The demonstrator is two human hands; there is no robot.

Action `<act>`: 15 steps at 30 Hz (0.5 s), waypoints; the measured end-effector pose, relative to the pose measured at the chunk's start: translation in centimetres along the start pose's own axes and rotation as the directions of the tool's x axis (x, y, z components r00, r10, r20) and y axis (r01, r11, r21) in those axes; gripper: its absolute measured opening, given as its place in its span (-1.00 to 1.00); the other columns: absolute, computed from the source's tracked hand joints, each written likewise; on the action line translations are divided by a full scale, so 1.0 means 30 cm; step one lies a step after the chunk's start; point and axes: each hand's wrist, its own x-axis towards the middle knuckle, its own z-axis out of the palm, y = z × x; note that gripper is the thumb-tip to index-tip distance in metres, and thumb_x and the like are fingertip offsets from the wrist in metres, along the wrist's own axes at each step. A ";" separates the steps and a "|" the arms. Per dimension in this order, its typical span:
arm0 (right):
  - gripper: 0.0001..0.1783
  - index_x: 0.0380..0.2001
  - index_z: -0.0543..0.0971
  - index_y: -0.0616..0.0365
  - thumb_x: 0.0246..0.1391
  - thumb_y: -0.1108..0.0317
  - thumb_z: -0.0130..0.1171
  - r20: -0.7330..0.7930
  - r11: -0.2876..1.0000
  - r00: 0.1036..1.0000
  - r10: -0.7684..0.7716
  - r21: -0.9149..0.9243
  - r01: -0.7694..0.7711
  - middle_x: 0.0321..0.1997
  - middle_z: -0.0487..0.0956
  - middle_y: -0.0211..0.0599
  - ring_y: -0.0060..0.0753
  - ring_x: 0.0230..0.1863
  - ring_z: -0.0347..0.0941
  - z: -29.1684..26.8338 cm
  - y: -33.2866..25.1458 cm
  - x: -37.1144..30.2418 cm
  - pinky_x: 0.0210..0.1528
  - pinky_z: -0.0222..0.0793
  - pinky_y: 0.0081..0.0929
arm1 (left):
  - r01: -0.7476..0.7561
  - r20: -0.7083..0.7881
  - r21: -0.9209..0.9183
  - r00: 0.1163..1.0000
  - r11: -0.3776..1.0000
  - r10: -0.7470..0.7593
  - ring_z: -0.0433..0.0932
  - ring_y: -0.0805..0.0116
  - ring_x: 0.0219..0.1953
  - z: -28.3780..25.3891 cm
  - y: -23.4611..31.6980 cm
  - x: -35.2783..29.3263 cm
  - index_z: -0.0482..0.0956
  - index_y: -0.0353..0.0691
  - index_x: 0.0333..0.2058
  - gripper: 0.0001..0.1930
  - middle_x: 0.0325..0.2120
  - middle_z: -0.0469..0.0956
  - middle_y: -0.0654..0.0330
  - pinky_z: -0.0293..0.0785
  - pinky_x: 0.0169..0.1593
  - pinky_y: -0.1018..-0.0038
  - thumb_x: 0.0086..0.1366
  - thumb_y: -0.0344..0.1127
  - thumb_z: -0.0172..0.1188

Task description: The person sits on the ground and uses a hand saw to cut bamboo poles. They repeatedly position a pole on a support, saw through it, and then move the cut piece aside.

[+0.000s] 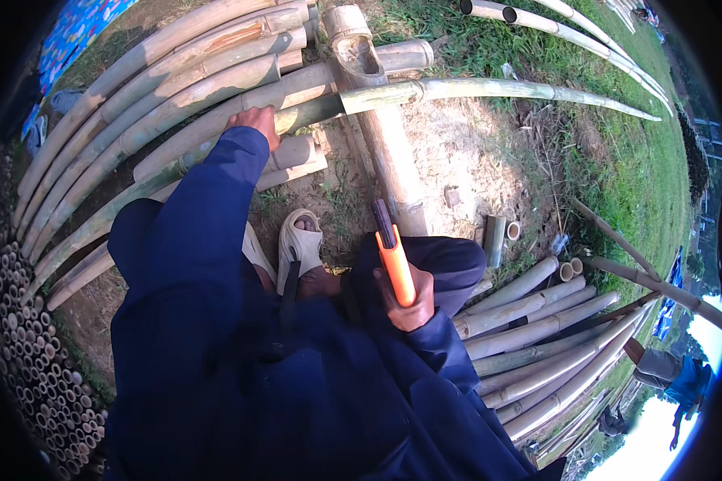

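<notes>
"From my far-off seat, I looked down through the head camera. Where was the pole?"

"I saw the long bamboo pole (473, 88) lying across the thick bamboo beam (391, 156), just past its scooped-out notch (359, 60)."

"And the hands?"

"The left hand (254, 124) looked clenched round the pole, left of the beam, though I couldn't see all its fingers. The right hand (409, 309) was wrapped round an orange-handled tool (398, 271). Its dark end pointed up and away, and didn't touch the pole. I couldn't make out any teeth."

"So which step was it?"

"My guess was getting ready: pole held still, tool in hand but not yet on it."

"What did the next move call for?"

"I thought it called for a tight left hand, so the pole couldn't roll, and care with the tool near the bent right leg (457, 264)."
</notes>
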 end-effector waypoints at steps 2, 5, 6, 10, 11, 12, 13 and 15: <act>-0.89 -0.28 0.60 0.32 0.16 0.49 0.27 -0.025 1.000 1.000 0.004 0.019 -0.004 -0.54 0.57 -0.06 -0.25 -0.56 0.51 -0.029 0.007 -0.042 -0.41 0.41 -0.36 | 0.003 -0.006 0.014 1.000 1.000 -0.003 0.63 -0.09 0.05 0.022 0.015 -0.052 0.59 -0.15 0.05 -0.51 -0.10 0.68 -0.09 0.47 0.17 0.04 0.14 -0.18 0.41; -0.71 -0.07 0.66 0.30 0.11 0.59 0.20 0.025 0.994 0.998 0.051 -0.098 -0.048 -0.34 0.71 -0.10 -0.29 -0.32 0.71 -0.145 -0.119 -0.217 -0.21 0.56 -0.45 | 0.007 -0.006 0.035 1.000 0.999 -0.007 0.65 -0.09 0.01 0.033 -0.006 -0.064 0.59 -0.15 0.03 -0.52 -0.13 0.69 -0.09 0.48 0.16 0.04 0.13 -0.18 0.40; -0.67 -0.02 0.65 0.30 0.11 0.59 0.21 0.009 0.993 1.000 0.001 -0.116 0.000 -0.32 0.72 -0.10 -0.29 -0.29 0.72 -0.159 -0.129 -0.213 -0.19 0.57 -0.44 | 0.008 0.009 0.042 1.000 0.999 -0.008 0.66 -0.08 0.01 0.047 0.006 -0.083 0.59 -0.15 0.01 -0.54 -0.13 0.69 -0.08 0.48 0.16 0.06 0.13 -0.18 0.40; -0.85 -0.38 0.57 0.35 0.13 0.48 0.32 -0.028 0.999 0.998 -0.053 0.011 0.053 -0.59 0.52 -0.11 -0.36 -0.60 0.38 -0.047 -0.044 0.072 -0.46 0.40 -0.33 | -0.026 0.024 0.004 0.999 1.000 0.026 0.65 -0.13 0.00 0.089 0.053 -0.110 0.58 -0.12 0.03 -0.49 -0.15 0.69 -0.12 0.46 0.16 0.02 0.10 -0.16 0.42; -0.84 -0.39 0.56 0.35 0.15 0.46 0.32 -0.073 0.994 0.992 -0.102 0.039 0.105 -0.60 0.50 -0.07 -0.35 -0.61 0.25 -0.001 0.015 0.152 -0.47 0.35 -0.31 | -0.040 0.027 0.006 0.999 0.999 0.040 0.65 -0.12 -0.01 0.082 0.052 -0.112 0.58 -0.12 0.03 -0.50 -0.16 0.69 -0.12 0.47 0.16 0.02 0.09 -0.16 0.42; -0.83 -0.36 0.56 0.35 0.15 0.45 0.32 -0.047 0.998 0.998 -0.048 0.030 0.050 -0.59 0.51 -0.08 -0.36 -0.60 0.25 0.005 0.012 0.170 -0.46 0.36 -0.32 | -0.039 0.036 0.003 0.999 0.999 0.039 0.65 -0.12 -0.01 0.077 0.039 -0.112 0.58 -0.11 0.02 -0.50 -0.16 0.69 -0.13 0.47 0.15 0.02 0.09 -0.16 0.42; -0.84 -0.33 0.58 0.35 0.15 0.46 0.32 -0.027 0.999 0.999 -0.030 0.038 0.031 -0.57 0.54 -0.07 -0.36 -0.58 0.32 -0.002 -0.002 0.148 -0.43 0.39 -0.33 | -0.041 0.045 -0.001 0.998 0.999 0.041 0.66 -0.12 -0.01 0.077 0.030 -0.116 0.58 -0.11 0.02 -0.50 -0.17 0.69 -0.13 0.47 0.14 0.02 0.09 -0.15 0.42; -0.84 -0.26 0.61 0.36 0.14 0.48 0.32 -0.002 0.999 1.000 0.000 0.048 0.000 -0.52 0.59 -0.06 -0.36 -0.55 0.46 -0.036 -0.058 0.057 -0.38 0.45 -0.37 | -0.027 0.049 -0.005 0.998 1.000 0.027 0.66 -0.10 -0.01 0.085 0.028 -0.124 0.59 -0.14 -0.02 -0.56 -0.16 0.70 -0.09 0.48 0.16 0.06 0.12 -0.18 0.37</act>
